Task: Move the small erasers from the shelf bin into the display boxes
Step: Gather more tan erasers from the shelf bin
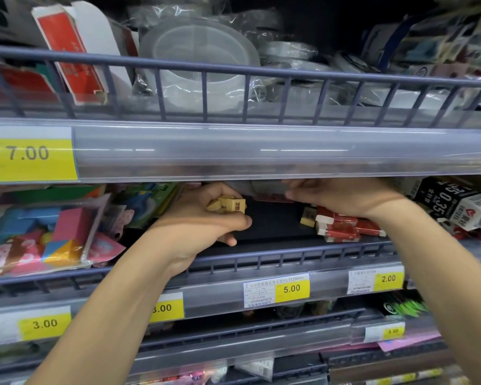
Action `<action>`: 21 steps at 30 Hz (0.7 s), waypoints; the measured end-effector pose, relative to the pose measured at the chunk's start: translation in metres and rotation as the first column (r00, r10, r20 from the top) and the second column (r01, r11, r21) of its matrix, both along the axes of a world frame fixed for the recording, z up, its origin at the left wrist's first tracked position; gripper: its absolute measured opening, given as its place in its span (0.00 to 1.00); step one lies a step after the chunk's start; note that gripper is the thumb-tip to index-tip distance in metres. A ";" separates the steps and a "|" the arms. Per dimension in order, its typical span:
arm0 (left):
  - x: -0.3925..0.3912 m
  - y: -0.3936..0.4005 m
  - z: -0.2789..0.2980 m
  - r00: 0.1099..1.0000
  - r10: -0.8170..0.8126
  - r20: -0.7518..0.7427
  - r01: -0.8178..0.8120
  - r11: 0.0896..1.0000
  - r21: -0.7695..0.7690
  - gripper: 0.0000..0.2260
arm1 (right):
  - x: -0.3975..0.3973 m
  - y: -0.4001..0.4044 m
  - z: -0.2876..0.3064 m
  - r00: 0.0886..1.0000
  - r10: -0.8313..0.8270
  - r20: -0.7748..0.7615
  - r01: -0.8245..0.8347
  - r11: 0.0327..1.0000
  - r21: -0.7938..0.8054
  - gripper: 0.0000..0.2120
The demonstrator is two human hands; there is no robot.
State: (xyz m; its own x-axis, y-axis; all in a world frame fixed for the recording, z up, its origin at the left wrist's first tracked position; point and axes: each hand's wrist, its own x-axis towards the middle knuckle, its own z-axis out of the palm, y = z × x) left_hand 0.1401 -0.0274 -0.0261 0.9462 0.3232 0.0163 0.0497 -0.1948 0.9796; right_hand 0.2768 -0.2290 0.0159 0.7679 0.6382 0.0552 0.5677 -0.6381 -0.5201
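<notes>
Shop shelving fills the view, with yellow price tags along the rails. At centre-left, the left hand [206, 218] is curled around several small yellow erasers [228, 205] — blocky, one marked "2B" — above the dark shelf bin [275, 226]. The right hand [342, 197] reaches deeper under the upper shelf; its grip cannot be told. Loosely bunched erasers could be dropped.

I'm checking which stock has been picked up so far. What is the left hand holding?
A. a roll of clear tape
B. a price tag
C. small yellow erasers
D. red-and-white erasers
C: the left hand curls its grip round a cluster of small yellow erasers, while the red-and-white erasers lie on the shelf under the right hand.
</notes>
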 end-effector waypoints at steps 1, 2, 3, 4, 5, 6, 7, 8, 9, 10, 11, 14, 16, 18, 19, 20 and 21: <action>0.000 0.000 0.000 1.000 0.003 0.002 -0.003 1.000 0.011 0.10 | 0.007 -0.007 0.000 1.000 -0.019 0.000 0.019 0.998 -0.059 0.08; 0.000 0.000 0.001 1.000 0.005 0.003 -0.005 1.000 0.022 0.10 | 0.012 -0.011 0.000 1.000 -0.023 -0.014 0.021 0.993 -0.119 0.12; 0.000 0.000 0.001 1.000 0.005 0.001 -0.005 0.999 0.033 0.10 | 0.014 -0.013 -0.001 1.000 -0.012 -0.023 0.008 0.983 -0.184 0.14; 0.000 0.000 0.001 1.000 0.004 -0.001 -0.004 0.999 0.041 0.10 | 0.016 -0.012 -0.002 1.000 0.005 -0.020 -0.010 0.968 -0.252 0.16; 0.000 0.000 0.001 1.000 0.002 -0.003 -0.002 0.999 0.049 0.10 | 0.017 -0.010 -0.003 1.000 0.017 -0.006 -0.018 0.951 -0.308 0.16; 0.000 0.000 0.002 1.000 -0.001 -0.005 0.002 0.999 0.054 0.10 | 0.018 -0.007 -0.003 1.000 0.021 0.014 -0.015 0.934 -0.356 0.17; 0.000 -0.001 0.002 1.000 -0.006 -0.008 0.006 0.998 0.056 0.10 | 0.018 -0.004 -0.003 0.999 0.025 0.036 -0.008 0.918 -0.397 0.19; 0.001 -0.001 0.002 1.000 -0.011 -0.009 0.011 0.998 0.056 0.10 | 0.019 0.000 -0.004 0.998 0.025 0.057 0.004 0.895 -0.447 0.21; 0.001 -0.001 0.002 1.000 -0.015 -0.010 0.016 0.998 0.056 0.10 | 0.020 0.004 -0.004 0.996 0.022 0.082 0.022 0.863 -0.504 0.24; 0.000 -0.001 0.002 1.000 -0.019 -0.011 0.019 0.998 0.057 0.10 | 0.020 0.008 -0.005 0.994 0.017 0.104 0.044 0.826 -0.563 0.26; 0.000 -0.001 0.002 1.000 -0.019 -0.011 0.020 0.998 0.056 0.10 | 0.020 0.011 -0.007 0.993 0.011 0.118 0.064 0.792 -0.607 0.26; -0.002 0.000 0.002 1.000 -0.018 -0.004 0.018 0.999 0.044 0.10 | 0.020 0.017 -0.011 0.992 0.003 0.126 0.081 0.753 -0.653 0.20; -0.003 0.001 0.001 1.000 -0.030 -0.005 0.030 0.999 0.040 0.09 | 0.019 0.016 -0.012 0.994 0.004 0.111 0.067 0.777 -0.626 0.18; -0.003 0.001 0.002 0.999 -0.037 -0.006 0.038 0.999 0.037 0.09 | 0.016 0.014 -0.012 0.994 0.013 0.111 0.051 0.833 -0.551 0.17; -0.003 0.000 0.002 0.999 -0.037 -0.007 0.037 0.998 0.040 0.09 | 0.013 0.013 -0.012 0.992 0.022 0.125 0.043 0.868 -0.495 0.17; -0.002 0.000 0.002 0.999 -0.034 -0.005 0.034 0.998 0.046 0.09 | 0.009 0.013 -0.012 0.989 0.031 0.145 0.036 0.900 -0.434 0.17; -0.002 0.000 0.002 1.000 -0.029 -0.001 0.029 0.998 0.057 0.10 | 0.004 0.013 -0.014 0.986 0.036 0.165 0.029 0.926 -0.376 0.16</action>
